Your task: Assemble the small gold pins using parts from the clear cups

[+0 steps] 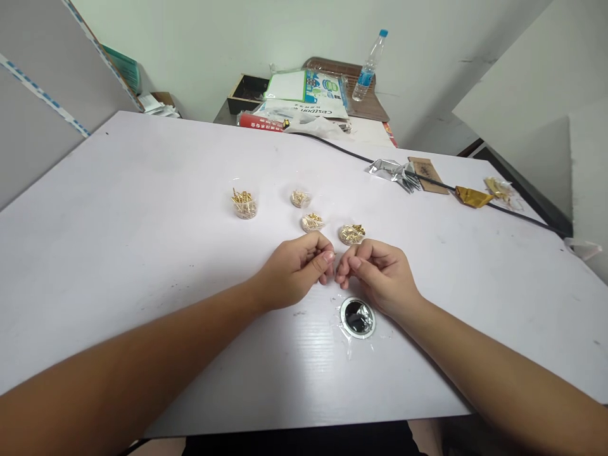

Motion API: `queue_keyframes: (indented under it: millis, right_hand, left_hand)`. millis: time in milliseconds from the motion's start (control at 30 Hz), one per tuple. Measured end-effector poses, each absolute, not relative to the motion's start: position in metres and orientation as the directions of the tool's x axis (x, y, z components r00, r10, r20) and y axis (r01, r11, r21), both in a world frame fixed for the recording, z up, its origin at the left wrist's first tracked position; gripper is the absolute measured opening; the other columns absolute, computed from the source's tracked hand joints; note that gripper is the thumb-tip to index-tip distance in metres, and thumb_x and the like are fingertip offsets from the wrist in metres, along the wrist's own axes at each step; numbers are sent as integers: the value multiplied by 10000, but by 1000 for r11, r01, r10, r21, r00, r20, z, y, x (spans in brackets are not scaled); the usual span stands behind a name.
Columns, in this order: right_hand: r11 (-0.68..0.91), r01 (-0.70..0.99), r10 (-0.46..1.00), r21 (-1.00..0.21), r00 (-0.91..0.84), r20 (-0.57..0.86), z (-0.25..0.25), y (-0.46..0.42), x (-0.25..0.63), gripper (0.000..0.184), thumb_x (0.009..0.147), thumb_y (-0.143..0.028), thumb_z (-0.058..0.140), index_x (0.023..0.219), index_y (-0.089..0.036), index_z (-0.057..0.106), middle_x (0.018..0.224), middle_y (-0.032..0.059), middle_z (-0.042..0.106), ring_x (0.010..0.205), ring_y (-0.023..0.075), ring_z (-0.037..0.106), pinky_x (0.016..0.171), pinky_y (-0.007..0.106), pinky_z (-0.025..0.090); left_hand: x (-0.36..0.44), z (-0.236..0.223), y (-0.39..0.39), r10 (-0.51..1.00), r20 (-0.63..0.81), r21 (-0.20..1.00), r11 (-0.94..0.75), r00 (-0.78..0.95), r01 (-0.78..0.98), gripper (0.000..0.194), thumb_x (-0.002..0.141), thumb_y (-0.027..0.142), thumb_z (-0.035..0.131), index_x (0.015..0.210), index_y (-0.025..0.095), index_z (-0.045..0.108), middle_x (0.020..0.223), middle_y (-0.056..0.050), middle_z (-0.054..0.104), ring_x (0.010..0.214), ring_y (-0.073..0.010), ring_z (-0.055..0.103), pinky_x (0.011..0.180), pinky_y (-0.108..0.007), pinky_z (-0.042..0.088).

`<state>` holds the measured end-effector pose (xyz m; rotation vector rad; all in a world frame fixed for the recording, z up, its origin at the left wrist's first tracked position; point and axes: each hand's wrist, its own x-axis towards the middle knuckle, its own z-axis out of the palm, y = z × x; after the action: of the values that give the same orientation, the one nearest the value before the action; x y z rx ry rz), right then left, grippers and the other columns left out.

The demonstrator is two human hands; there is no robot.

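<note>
My left hand (pixel 304 266) is closed in a pinch, and a tiny gold-coloured tip shows at its fingertips; the rest of that small pin-like piece is hidden. Close beside it, my right hand (pixel 375 269) has its thumb pressed to the curled fingers; whatever it may hold is too small to make out. Just beyond the hands stand small clear cups of gold-coloured metal pieces: one cup (pixel 352 235) behind my right hand, another cup (pixel 312 222) behind my left, and a cup (pixel 300 199) farther back. A fuller cup (pixel 244 206) with longer gold pins stands to the left.
A round dark disc with a pale rim (pixel 358 318) lies under clear film near my right wrist. A black cable (pixel 342 151) crosses the back right, past a silver packet (pixel 392 170), a cardboard piece (pixel 427 175) and gold foil (pixel 473 197). A water bottle (pixel 368 73) stands behind the table.
</note>
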<state>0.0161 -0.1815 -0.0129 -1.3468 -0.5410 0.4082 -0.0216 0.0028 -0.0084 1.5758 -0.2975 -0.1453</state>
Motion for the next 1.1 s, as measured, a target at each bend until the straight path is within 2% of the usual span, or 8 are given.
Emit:
queue_keyframes:
  millis: [167, 467, 633, 767, 900, 1100]
  right_hand:
    - [110, -21, 618, -994, 784, 52, -13, -180, 16, 398, 837, -360, 705, 632, -154, 432, 646, 23, 627, 535, 120, 621, 456, 234, 527]
    - [107, -53, 630, -993, 776, 27, -11, -180, 18, 322, 852, -322, 708, 722, -149, 469, 652, 20, 661, 542, 112, 650, 487, 219, 562]
    - [122, -68, 599, -990, 801, 18, -7, -179, 18, 391, 764, -333, 793, 777, -177, 434, 626, -6, 657, 564, 142, 668, 471, 235, 569]
    - [84, -59, 591, -995, 807, 3, -6, -179, 17, 341, 708, -341, 835, 795, -153, 565, 628, 21, 673, 555, 155, 669, 516, 274, 595]
    - [76, -6, 564, -997, 825, 38, -8, -180, 15, 230, 753, -334, 801, 790, -142, 680, 678, 47, 692, 595, 164, 675, 576, 318, 612]
    - [52, 113, 483, -992, 867, 124, -10, -179, 17, 175, 822, -317, 746, 897, -163, 715, 732, 45, 694, 636, 150, 671, 644, 329, 607]
  left_hand:
    - [-21, -8, 3, -287, 75, 997, 2, 955, -77, 168, 950, 281, 489, 851, 146, 503, 735, -30, 616, 644, -100, 596, 610, -237, 521]
    - [-20, -8, 2, -287, 45, 999, 29, 957, -39, 154, 953, 252, 491, 840, 147, 498, 711, -23, 641, 648, -95, 612, 618, -221, 525]
    - [-19, -7, 2, -273, 52, 999, 11, 961, -51, 158, 950, 261, 494, 836, 152, 499, 706, -16, 637, 643, -94, 613, 619, -219, 526]
    - [-20, -7, 2, -258, 31, 1000, 11, 966, -29, 147, 937, 255, 513, 837, 148, 514, 702, -7, 613, 628, -90, 600, 607, -218, 523]
    - [-20, -6, 3, -269, 32, 999, 33, 963, -24, 148, 941, 254, 510, 843, 144, 515, 705, -13, 623, 643, -90, 593, 624, -219, 521]
    - [-20, -5, 3, -220, 31, 999, 26, 975, -26, 167, 929, 268, 521, 828, 137, 550, 739, -20, 620, 642, -85, 572, 621, -220, 514]
